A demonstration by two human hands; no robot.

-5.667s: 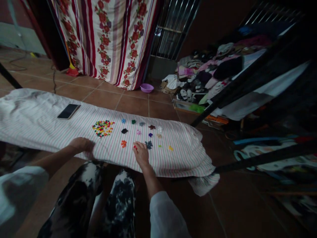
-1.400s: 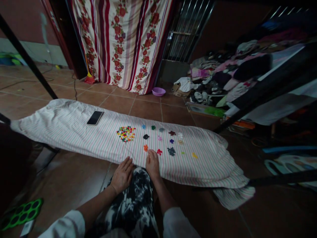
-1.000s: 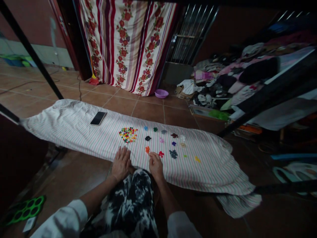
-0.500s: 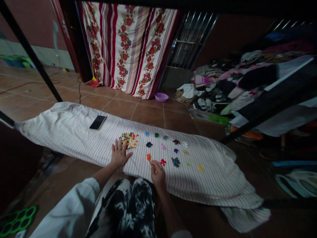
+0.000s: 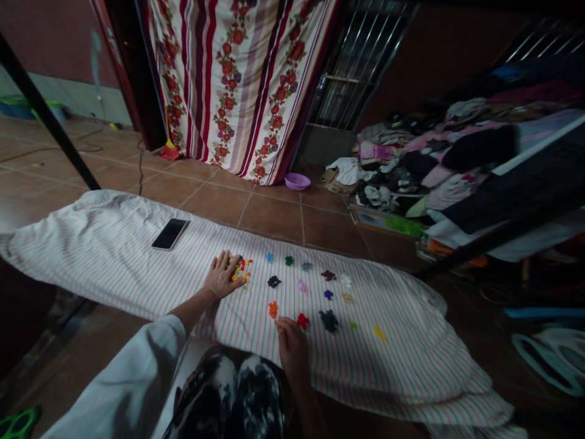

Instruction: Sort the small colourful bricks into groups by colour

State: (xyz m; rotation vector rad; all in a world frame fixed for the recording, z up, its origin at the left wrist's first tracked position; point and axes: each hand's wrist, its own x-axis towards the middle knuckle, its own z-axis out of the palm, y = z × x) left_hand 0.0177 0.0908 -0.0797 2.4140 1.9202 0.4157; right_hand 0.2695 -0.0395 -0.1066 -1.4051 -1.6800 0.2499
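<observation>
My left hand point(image 5: 222, 275) rests with its fingers spread on a mixed pile of tiny multicoloured pieces point(image 5: 242, 269), hiding part of it. The pieces lie on a striped white cloth point(image 5: 114, 256). My right hand point(image 5: 292, 344) sits on the cloth with curled fingers, just below a red group point(image 5: 302, 321). An orange group point(image 5: 273, 310) lies to its left. Several small single-colour groups, including a black one point(image 5: 274, 281) and a dark grey one point(image 5: 328, 321), stand in rough rows to the right of the pile. Whatever lies inside my right fingers is hidden.
A black phone point(image 5: 170, 234) lies on the cloth to the left. Beyond the cloth are a tiled floor point(image 5: 274, 213), a purple basin point(image 5: 297, 181) and a floral curtain point(image 5: 237, 85). A heap of clothes point(image 5: 434, 158) sits at right, behind a dark metal rail point(image 5: 498, 235).
My left hand has moved forward from the pile's near edge onto the pile. My right hand has drawn back toward me, away from the red group. The view has shifted slightly.
</observation>
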